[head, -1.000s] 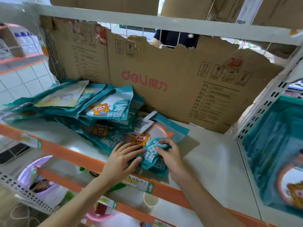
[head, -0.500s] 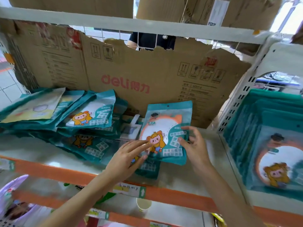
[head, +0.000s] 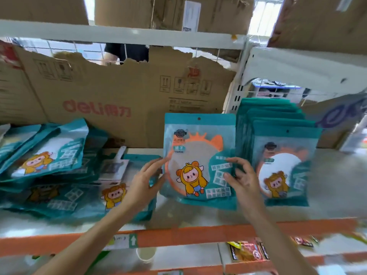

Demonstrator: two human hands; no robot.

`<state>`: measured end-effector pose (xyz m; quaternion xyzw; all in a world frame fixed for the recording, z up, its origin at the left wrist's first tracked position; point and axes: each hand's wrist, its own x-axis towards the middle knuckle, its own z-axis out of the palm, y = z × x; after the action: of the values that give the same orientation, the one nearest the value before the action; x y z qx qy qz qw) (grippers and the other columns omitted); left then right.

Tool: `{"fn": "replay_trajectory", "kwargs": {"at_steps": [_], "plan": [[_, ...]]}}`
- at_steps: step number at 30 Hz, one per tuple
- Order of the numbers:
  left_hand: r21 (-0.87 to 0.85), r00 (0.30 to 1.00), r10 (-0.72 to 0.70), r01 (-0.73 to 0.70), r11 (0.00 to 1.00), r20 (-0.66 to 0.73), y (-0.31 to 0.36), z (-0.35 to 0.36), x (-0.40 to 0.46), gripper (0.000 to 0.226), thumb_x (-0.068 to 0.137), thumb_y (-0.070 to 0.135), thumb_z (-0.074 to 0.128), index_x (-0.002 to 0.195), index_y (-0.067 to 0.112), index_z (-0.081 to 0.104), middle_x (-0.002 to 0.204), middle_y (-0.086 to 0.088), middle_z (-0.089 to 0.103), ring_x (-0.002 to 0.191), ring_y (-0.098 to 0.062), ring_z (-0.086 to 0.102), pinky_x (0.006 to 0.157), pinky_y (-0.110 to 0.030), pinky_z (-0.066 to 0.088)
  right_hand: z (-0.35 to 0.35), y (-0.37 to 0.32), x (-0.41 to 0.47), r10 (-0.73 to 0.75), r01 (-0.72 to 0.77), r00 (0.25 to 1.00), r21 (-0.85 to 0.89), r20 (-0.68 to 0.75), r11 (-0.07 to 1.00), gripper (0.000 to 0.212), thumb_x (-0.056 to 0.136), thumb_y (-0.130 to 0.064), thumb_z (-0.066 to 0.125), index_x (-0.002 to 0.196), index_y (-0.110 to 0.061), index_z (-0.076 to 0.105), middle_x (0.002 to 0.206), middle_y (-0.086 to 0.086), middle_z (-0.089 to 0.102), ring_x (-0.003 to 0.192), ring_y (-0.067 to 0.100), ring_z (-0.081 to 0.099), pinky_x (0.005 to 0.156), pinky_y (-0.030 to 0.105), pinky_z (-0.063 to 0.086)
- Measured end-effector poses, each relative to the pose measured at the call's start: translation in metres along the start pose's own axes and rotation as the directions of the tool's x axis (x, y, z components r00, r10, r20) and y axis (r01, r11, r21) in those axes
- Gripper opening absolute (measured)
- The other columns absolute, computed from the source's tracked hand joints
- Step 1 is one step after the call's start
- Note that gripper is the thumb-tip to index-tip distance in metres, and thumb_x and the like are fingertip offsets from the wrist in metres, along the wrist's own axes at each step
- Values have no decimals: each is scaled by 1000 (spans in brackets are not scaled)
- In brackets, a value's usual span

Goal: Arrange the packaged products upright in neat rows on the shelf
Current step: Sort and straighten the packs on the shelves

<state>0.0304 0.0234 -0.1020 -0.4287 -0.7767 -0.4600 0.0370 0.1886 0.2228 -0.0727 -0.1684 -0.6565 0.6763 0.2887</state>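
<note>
Shop shelf (head: pixel 198 217), pale top with orange front edge (head: pixel 198 238), seen from the aisle. Nearest on it: one teal packet (head: pixel 198 155), standing upright on its bottom edge, long axis vertical, hang hole at top, printed face toward the camera. Left hand (head: pixel 144 180): fingers nearly straight and lightly spread, fingertips touching the packet's left edge. Right hand (head: pixel 243 180): fingers loosely bent, thumb on the front, pinching the packet's right edge. Just right of it: row of packets (head: pixel 282 155), upright, faces forward, one behind another. Left: pile of packets (head: pixel 49 167), lying flat and overlapping, long axes slanted. Behind all: torn cardboard sheet (head: pixel 119 96) with red lettering, upright along the back.
</note>
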Motion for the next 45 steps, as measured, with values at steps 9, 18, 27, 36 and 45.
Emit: {"fn": "replay_trajectory", "kwargs": {"at_steps": [9, 18, 27, 36, 45], "plan": [[-266, 995, -91, 95, 959, 28, 75, 62, 5, 59, 84, 9, 61, 112, 60, 51, 91, 1, 68, 80, -7, 68, 68, -17, 54, -90, -10, -22, -27, 27, 999, 21, -34, 999, 34, 86, 6, 55, 104, -23, 56, 98, 5, 72, 88, 18, 67, 71, 30, 57], [-355, 993, -104, 119, 927, 60, 180, 175, -4, 47, 80, 21, 59, 111, 56, 55, 96, 3, 69, 88, -11, 67, 68, -24, 57, -232, -28, -52, -54, 50, 990, -30, -129, 998, 30, 87, 1, 56, 102, -25, 56, 100, 1, 70, 84, 14, 68, 63, 24, 55], [-290, 999, -15, 26, 957, 42, 253, 287, 1, 56, 85, 0, 61, 117, 44, 48, 98, 7, 64, 81, 0, 65, 68, -14, 53, -350, -38, -58, -100, 45, 947, -182, -306, 982, 31, 88, 1, 56, 94, -29, 54, 101, -10, 65, 83, 4, 66, 52, 16, 51], [-241, 983, 39, 5, 971, 178, 262, 330, 43, 67, 87, 2, 59, 125, 51, 34, 109, 6, 55, 82, -4, 61, 75, -14, 50, -382, -25, -20, -134, 59, 869, -168, -477, 984, 38, 89, 6, 52, 91, -32, 55, 97, -2, 66, 84, 11, 65, 50, 16, 51], [-249, 995, 52, -29, 968, 84, 254, 387, 90, 68, 85, -3, 61, 134, 38, 37, 114, 24, 42, 87, -11, 61, 80, -21, 54, -426, -10, 31, -171, -15, 921, -470, -350, 883, 38, 91, -1, 53, 117, -28, 47, 113, 5, 58, 89, 15, 59, 49, 12, 48]]}}
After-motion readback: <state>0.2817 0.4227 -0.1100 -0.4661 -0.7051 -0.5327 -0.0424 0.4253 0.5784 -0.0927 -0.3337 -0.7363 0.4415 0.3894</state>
